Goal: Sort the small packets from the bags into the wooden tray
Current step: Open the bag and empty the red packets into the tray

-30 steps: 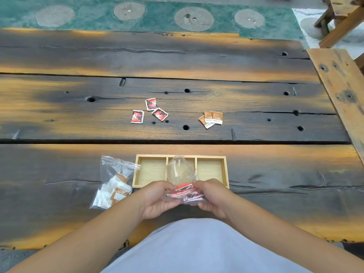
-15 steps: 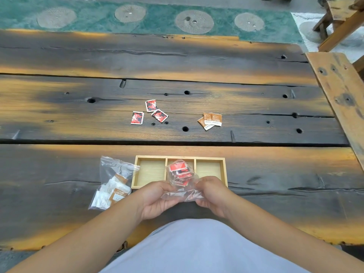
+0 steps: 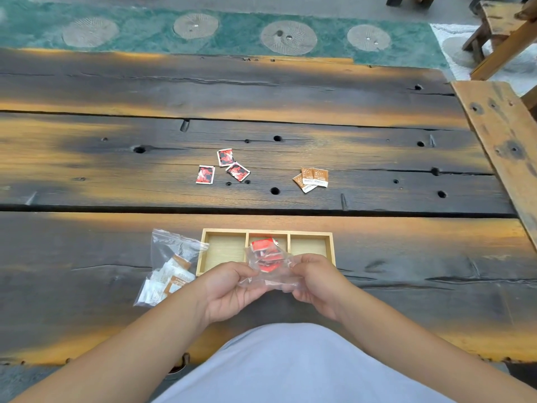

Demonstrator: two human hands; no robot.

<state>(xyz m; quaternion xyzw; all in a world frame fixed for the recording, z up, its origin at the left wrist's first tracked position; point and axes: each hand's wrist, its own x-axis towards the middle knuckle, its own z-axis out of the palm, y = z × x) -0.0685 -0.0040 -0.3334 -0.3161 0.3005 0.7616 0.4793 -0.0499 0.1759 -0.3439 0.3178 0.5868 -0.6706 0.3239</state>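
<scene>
Holding a small clear plastic bag (image 3: 268,264) of red packets between both hands, the person keeps it just above the near edge of the wooden tray (image 3: 331,245). The left hand (image 3: 229,286) pinches the bag's lower left edge with curled fingers (image 3: 247,270), and the right hand (image 3: 315,282) pinches its right side the same way. The bag stands roughly upright, its long axis running away from the person, with the red packets bunched in the far end over the tray's middle compartment; which end is the mouth cannot be told.

The tray lies on the dark plank desk (image 3: 406,257) with its long axis left to right and three compartments side by side; the left and right ones show bare wood.

Just left of the tray, touching its corner, a second zip bag (image 3: 171,264) lies flat, holding white and brown packets, its long axis running diagonally and its zip end pointing away and to the right.

Farther out on the desk, three red packets (image 3: 225,168) lie loosely grouped, two touching and one slightly apart to the left. To their right, well apart, three brown packets (image 3: 312,178) overlap in a small fan.
</scene>
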